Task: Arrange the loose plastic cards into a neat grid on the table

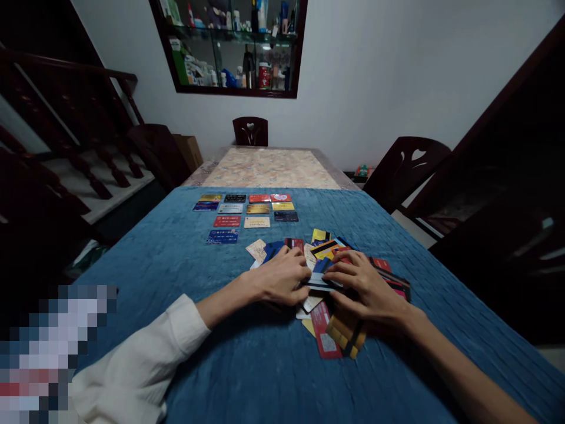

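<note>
A loose pile of bank-type cards lies on the blue cloth, some with their dark magnetic stripes up. My left hand (286, 275) rests on the pile's left side, fingers bent down and thumb apart from them. On the right side, my right hand (359, 285) lies with fingers spread over the cards. Between both hands is a pale blue striped card (321, 282), touched at its edges. Nearest me, a red card (325, 335) and a gold card (346, 334) stick out of the pile. My palms hide part of the heap.
Beyond the pile, several cards lie face up in uneven rows, including a blue card (222, 236) and a red card (226, 221). The blue cloth (172, 259) covers the near table. Chairs (250, 131) stand around it, with a glass-shelved cabinet (233, 36) in the wall behind.
</note>
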`<action>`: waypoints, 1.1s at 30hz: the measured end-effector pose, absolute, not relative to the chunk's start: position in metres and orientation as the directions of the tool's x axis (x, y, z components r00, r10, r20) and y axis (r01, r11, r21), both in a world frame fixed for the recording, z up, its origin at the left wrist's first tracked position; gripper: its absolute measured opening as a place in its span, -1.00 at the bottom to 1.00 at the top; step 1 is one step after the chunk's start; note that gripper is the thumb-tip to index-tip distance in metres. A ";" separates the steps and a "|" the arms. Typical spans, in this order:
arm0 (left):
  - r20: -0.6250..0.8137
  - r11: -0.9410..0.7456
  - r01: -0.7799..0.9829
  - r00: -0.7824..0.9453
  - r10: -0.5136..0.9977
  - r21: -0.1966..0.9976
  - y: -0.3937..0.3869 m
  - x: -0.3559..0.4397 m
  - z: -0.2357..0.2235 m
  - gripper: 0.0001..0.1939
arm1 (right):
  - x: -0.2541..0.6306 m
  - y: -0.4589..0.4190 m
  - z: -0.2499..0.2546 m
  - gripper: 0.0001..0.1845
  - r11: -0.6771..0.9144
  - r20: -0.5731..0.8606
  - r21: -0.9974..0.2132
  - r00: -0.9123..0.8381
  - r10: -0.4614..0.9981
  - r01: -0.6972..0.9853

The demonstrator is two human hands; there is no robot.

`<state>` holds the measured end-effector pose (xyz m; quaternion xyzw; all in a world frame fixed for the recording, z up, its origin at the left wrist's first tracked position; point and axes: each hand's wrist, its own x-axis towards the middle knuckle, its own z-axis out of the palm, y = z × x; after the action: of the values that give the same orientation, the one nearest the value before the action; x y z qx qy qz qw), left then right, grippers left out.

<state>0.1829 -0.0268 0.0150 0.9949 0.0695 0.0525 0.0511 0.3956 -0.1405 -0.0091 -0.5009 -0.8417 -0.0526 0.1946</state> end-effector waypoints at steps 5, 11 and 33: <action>0.115 -0.984 0.129 0.983 0.143 0.121 -0.022 0.185 0.013 -0.82 | 0.400 -0.135 -0.019 -0.78 0.507 0.530 -0.054 -0.406 0.745 0.860; 0.177 -0.964 0.184 0.960 0.218 0.190 -0.017 0.190 0.002 -0.80 | 0.406 -0.129 -0.036 -0.71 0.458 0.634 -0.028 -0.338 0.695 0.889; 0.343 -0.889 0.210 0.867 0.362 0.407 -0.015 0.195 -0.021 -0.44 | 0.406 -0.128 -0.044 -0.56 0.259 0.588 0.022 -0.222 0.778 0.966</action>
<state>0.1945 -0.0149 -0.0213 0.9489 0.1507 0.2097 0.1813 0.4059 -0.1278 -0.0440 -0.5759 -0.7567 -0.1965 0.2390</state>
